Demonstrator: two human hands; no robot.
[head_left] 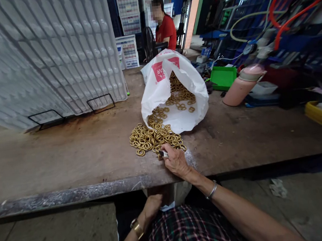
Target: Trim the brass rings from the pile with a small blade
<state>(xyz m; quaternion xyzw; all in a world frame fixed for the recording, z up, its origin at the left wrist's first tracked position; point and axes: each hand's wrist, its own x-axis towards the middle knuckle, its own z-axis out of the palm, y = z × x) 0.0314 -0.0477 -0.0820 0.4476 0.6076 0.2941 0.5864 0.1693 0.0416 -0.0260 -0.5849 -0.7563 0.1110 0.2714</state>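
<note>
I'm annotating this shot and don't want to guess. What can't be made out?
All in the head view:
Left hand: its own back hides the fingertips and any grip.
Black-and-white object: partly covered by the right hand.
White bag: its wall hides some rings inside.
Yellow tray: cut off by the right edge, contents blurred.

Behind the workbench (67, 157), white crates (127, 3) are standing and a bright doorway (192, 21) is showing; below the workbench, grey floor (66, 237) is spreading.
</note>
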